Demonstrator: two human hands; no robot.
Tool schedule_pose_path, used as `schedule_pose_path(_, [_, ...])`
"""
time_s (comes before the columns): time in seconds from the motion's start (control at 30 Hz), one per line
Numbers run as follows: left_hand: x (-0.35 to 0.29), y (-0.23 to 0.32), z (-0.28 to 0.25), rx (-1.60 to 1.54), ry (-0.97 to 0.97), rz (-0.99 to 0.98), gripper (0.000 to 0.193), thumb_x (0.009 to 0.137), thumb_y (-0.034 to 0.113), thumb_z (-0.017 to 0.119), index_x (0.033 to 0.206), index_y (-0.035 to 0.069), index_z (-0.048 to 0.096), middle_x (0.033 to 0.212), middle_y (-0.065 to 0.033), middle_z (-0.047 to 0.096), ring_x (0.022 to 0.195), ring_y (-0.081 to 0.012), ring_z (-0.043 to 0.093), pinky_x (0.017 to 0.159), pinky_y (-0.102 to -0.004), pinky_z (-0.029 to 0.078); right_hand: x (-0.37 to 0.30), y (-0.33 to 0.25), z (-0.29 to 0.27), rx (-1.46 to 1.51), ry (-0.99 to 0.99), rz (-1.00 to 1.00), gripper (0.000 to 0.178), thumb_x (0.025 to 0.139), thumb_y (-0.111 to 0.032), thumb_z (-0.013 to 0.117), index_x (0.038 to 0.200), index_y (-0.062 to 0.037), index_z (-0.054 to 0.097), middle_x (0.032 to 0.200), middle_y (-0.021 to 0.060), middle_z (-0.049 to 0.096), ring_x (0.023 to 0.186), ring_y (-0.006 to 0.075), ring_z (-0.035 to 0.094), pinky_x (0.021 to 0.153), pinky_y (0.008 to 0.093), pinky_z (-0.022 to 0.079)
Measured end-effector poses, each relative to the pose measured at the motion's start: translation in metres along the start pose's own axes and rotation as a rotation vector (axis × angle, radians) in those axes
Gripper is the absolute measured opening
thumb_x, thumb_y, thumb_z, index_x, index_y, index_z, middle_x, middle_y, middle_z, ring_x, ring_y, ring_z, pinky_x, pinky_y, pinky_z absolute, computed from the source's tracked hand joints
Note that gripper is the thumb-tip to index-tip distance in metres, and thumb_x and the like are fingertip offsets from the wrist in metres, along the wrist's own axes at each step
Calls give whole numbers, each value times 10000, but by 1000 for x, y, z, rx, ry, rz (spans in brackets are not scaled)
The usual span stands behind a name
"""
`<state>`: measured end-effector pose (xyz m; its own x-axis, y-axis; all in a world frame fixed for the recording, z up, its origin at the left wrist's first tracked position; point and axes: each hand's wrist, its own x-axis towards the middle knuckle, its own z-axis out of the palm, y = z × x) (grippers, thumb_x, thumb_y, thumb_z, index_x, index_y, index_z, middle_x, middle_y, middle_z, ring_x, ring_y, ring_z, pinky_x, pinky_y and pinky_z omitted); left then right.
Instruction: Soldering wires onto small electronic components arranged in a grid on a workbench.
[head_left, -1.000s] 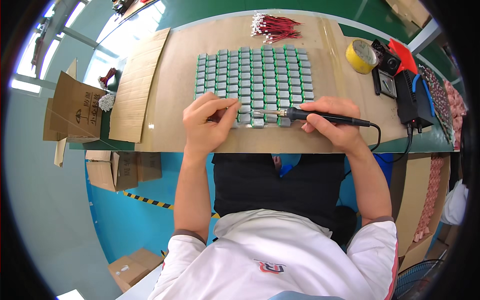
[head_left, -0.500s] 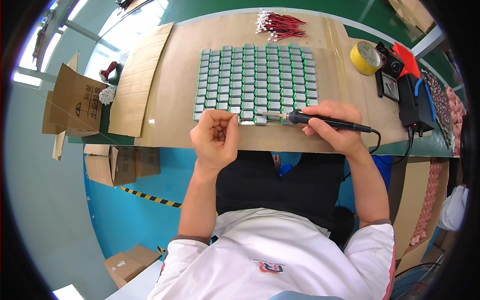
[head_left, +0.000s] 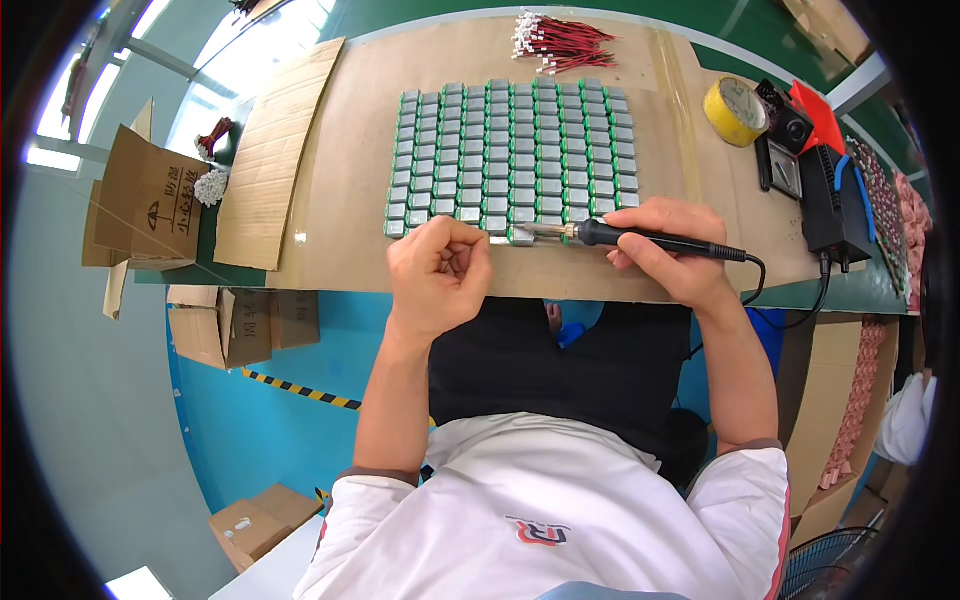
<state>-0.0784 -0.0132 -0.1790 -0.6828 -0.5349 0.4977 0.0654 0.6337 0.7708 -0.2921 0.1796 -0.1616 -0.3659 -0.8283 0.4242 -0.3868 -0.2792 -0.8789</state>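
My right hand (head_left: 672, 248) grips the black handle of a soldering iron (head_left: 640, 240). Its metal tip points left, at the near row of a block of small grey and green circuit modules (head_left: 513, 150) laid out in rows. My left hand (head_left: 438, 272) is closed in a pinch at the near edge of the same block, just left of the tip. Whatever lies between its thumb and forefinger is too small or hidden to name. Whether the tip touches a module cannot be made out.
A bundle of red and black wires with white connectors (head_left: 565, 45) lies beyond the modules. On the right are a yellow tape roll (head_left: 735, 112), a black soldering station (head_left: 835, 205) and blue-handled pliers (head_left: 853, 195). A cardboard sheet (head_left: 280, 150) and an open carton (head_left: 150, 205) are at left.
My left hand has shifted slightly right, closer to the iron's tip. The soldering iron and my right hand stay almost where they were.
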Motion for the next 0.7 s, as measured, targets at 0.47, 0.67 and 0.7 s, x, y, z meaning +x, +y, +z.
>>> schedule_pose_path(0.47, [0,-3,1,-3,3,-6,123,818,-79,719,772,7,644,607,20,592,505,0,490,453,-186,381,0,0,1,5,-11,7,190,863,12,726,1046,27,773,780,92,746,670,145,710,627,276,543])
schedule_pose_path(0.67, [0,-4,2,-9,-5,-19,118,817,-76,724,772,6,651,607,24,590,509,0,478,455,-187,377,0,1,1,6,-7,16,190,860,11,729,1045,30,772,785,91,748,669,143,709,626,278,544])
schedule_pose_path(0.7, [0,-4,2,-9,-6,-19,118,817,-76,724,772,6,651,607,24,590,509,0,478,455,-187,377,0,2,0,7,-9,11,191,860,12,729,1045,30,772,785,91,748,670,142,709,626,278,544])
